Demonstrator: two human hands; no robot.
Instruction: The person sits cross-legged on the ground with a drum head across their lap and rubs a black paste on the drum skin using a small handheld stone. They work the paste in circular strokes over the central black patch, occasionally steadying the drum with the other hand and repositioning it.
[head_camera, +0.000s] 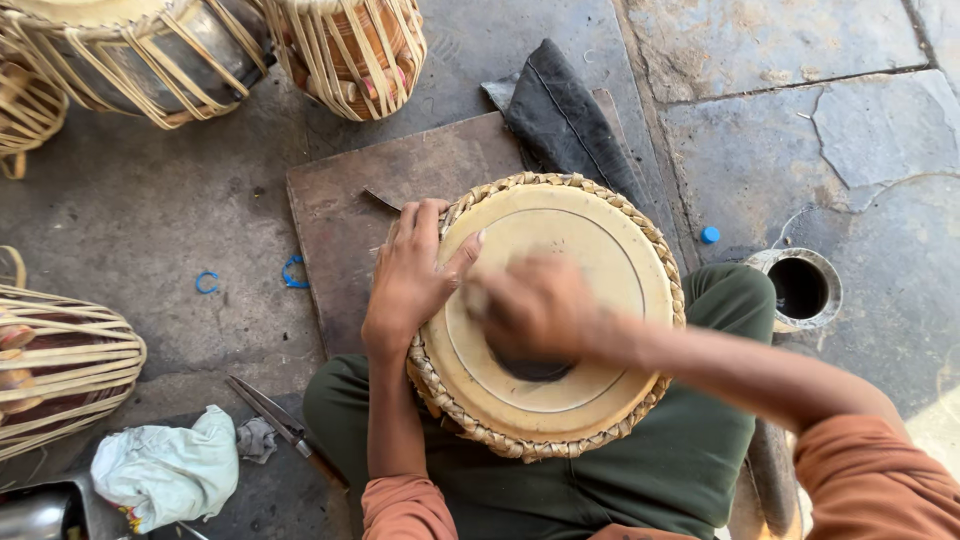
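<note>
Right hand (530, 305), blurred, grip unclear, rubs the drum (548, 315); left hand (410, 275) clasps its stiff braided rim, likely the safest hold.

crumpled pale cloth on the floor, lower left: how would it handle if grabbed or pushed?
The crumpled cloth lies in soft folds, so it is probably floppy and would sag from wherever it is pinched. It looks thin, so likely light for its bulk. Pushed across the rough stone floor, it would more likely bunch or drag than slide or roll. Breakage seems unlikely.
</note>
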